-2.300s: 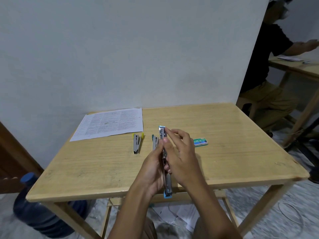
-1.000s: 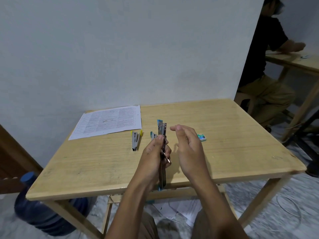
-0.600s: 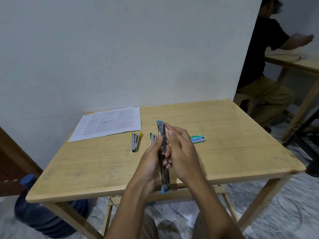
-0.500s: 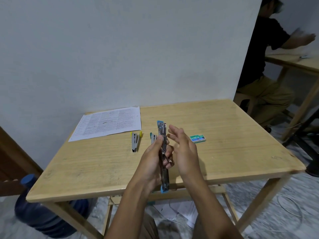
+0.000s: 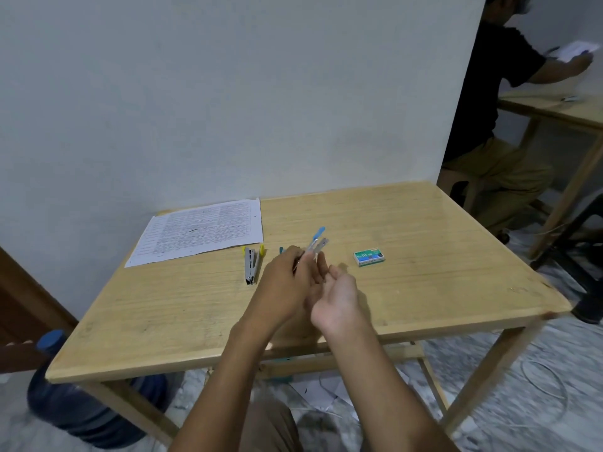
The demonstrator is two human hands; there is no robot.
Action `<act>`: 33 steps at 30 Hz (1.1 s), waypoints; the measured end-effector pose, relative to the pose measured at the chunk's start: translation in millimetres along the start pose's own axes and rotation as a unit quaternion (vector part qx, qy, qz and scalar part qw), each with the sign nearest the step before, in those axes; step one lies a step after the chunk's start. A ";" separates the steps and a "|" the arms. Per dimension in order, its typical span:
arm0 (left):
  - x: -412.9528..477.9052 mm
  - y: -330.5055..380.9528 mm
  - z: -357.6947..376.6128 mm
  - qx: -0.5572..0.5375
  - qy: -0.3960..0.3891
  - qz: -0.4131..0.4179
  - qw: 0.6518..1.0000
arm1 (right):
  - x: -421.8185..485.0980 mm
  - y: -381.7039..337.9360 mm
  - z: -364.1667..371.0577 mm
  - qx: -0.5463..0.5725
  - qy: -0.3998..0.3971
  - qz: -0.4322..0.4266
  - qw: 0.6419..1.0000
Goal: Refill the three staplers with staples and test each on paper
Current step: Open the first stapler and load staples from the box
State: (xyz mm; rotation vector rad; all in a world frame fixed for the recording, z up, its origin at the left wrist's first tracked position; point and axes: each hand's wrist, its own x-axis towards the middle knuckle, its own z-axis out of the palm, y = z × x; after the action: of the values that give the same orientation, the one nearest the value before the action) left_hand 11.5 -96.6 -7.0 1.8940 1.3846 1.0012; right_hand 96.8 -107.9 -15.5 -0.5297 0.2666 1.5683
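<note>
Items I count from my station, largest first.

1. Wooden table (image 5: 424,256), one, filling the middle of the frame against a pale wall.
2. Second person (image 5: 496,109), one, seated at the upper right beside another table (image 5: 554,110).
3. Blue water bottle (image 5: 81,402), one, on the floor at the lower left, partly under the table.
4. Printed sheet (image 5: 202,233), one that I can see, flat at the table's far left corner.
5. Hands, two, at the frame's centre. The left hand (image 5: 284,288) has its fingers curled round the blue-tipped stapler. The right hand (image 5: 336,296) lies just beside it, palm up and fingers relaxed, holding nothing.
6. Staplers, three.
   - The blue-tipped stapler (image 5: 318,242) pokes out above the left hand, angled toward the upper right.
   - The yellow-tipped stapler (image 5: 250,265) lies on the table just below the sheet.
   - The teal-tipped stapler (image 5: 281,250) is mostly hidden behind the left hand.
7. Green staple box (image 5: 369,258), one, on the table right of the hands and apart from them.
</note>
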 end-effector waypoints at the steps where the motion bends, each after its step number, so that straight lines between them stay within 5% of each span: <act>1: 0.9 -1.7 -0.8 -0.062 -0.006 -0.037 0.997 | 1.2 -3.0 -0.5 0.010 -0.012 -0.009 1.000; 4: -0.6 -6.8 -4.5 -0.285 -0.060 -0.163 0.943 | 3.0 -14.8 -3.5 0.011 -0.049 -0.032 0.998; 8: -0.8 -18.3 1.4 -0.507 -0.118 -0.252 0.816 | 5.8 -28.4 -7.4 -0.030 -0.080 -0.058 0.995; 13: -1.8 -31.3 15.7 -0.601 -0.142 -0.278 0.736 | 9.2 -43.6 -6.6 -0.251 -0.080 -0.170 0.950; 15: -3.0 -33.6 18.8 -0.624 -0.150 -0.284 0.712 | 18.1 -50.0 -3.4 -0.417 -0.071 -0.225 0.878; 21: -1.5 -40.6 19.8 -0.674 -0.187 -0.285 0.656 | 48.0 -61.8 -7.7 -0.800 -0.093 -0.271 0.527; 25: 1.4 -47.4 22.7 -0.676 -0.182 -0.281 0.656 | 54.4 -64.1 -9.1 -0.873 -0.119 -0.247 0.403; 29: 2.5 -51.1 22.9 -0.665 -0.176 -0.279 0.670 | 50.9 -68.6 -11.7 -0.879 -0.147 -0.260 0.371; 33: 1.2 -43.6 22.5 -0.633 -0.131 -0.283 0.708 | 38.9 -91.2 -10.2 -0.792 -0.101 -0.366 0.478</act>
State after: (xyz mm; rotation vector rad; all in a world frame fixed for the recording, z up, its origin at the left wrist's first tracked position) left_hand 7.9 -83.2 -54.1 0.4683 0.6220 0.8899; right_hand 188.6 -71.7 -29.5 -1.5565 -1.6387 0.5188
